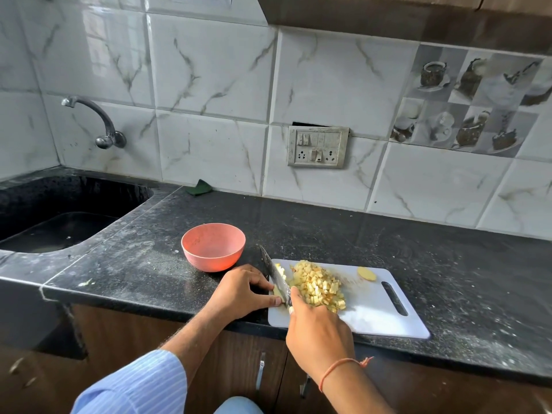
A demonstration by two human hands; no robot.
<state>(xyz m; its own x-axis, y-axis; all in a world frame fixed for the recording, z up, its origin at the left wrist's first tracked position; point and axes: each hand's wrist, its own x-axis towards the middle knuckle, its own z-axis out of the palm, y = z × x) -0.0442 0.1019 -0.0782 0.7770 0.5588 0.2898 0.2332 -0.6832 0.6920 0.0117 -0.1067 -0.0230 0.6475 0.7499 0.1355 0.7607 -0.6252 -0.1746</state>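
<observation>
A white cutting board (373, 312) lies at the front edge of the black counter. A heap of small yellow cubes (318, 285) covers its left half, and one pale round slice (366, 274) lies apart near the far edge. My right hand (319, 333) grips the handle of a knife (276, 274), whose blade points away over the board's left end. My left hand (243, 289) pinches a small yellow piece (277, 291) against the board, right beside the blade. An empty pink bowl (213, 245) stands on the counter just left of the board.
A black sink (59, 222) is sunk into the counter at the left, under a wall tap (98, 121). A switch and socket plate (318, 147) sits on the tiled wall. A green scrap (199, 187) lies at the wall's foot. Cabinet doors with handles (260, 372) are below.
</observation>
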